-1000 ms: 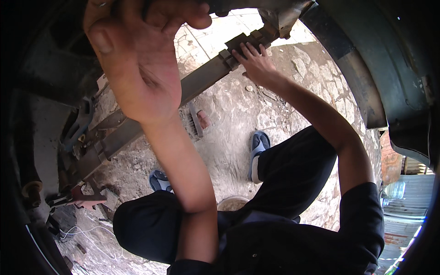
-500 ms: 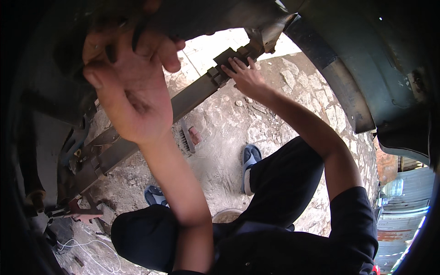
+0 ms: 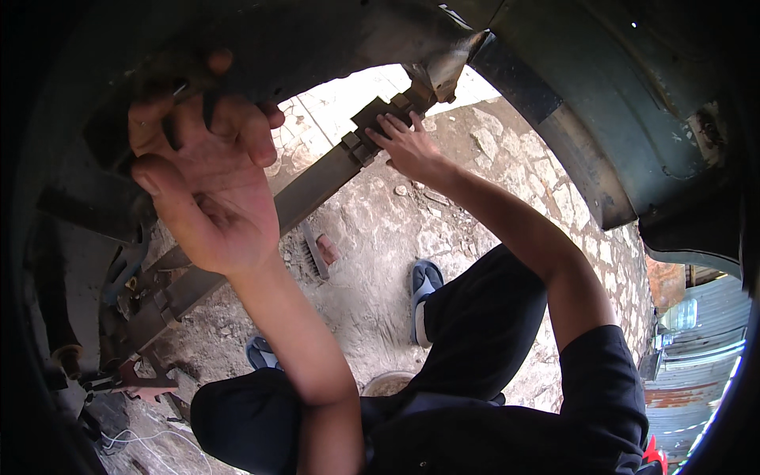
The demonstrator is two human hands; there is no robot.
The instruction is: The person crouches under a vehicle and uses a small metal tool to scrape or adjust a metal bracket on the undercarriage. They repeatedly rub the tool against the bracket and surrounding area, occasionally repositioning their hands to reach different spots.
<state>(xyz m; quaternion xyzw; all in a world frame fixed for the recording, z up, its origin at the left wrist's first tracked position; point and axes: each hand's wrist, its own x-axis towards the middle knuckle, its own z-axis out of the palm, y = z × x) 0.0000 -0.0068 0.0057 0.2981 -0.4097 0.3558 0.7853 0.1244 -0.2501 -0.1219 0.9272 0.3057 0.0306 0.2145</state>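
My left hand (image 3: 206, 178) is raised palm toward me, fingers bent and apart, its tips among the dark metal (image 3: 317, 39) of a vehicle's underside at upper left; whether they touch it is unclear. My right hand (image 3: 404, 146) lies with spread fingers on a dark bracketed block of a long rusty leaf spring (image 3: 313, 186), which runs diagonally from the upper middle to the lower left. Above my right hand is a worn metal mount (image 3: 447, 67).
A brush (image 3: 313, 249) lies on the rough stone ground (image 3: 356, 293) near my sandaled feet (image 3: 423, 289). A curved body panel (image 3: 649, 119) arches at right, beyond it corrugated metal sheets (image 3: 693, 372) and a plastic jug (image 3: 679, 315). A white cable (image 3: 146, 434) lies at lower left, a basin (image 3: 380, 384) behind my legs.
The view has shifted, so spring, ground and my arms sit lower and further left, with more dark underside showing above. My right hand stays on the spring, my left hand stays raised.
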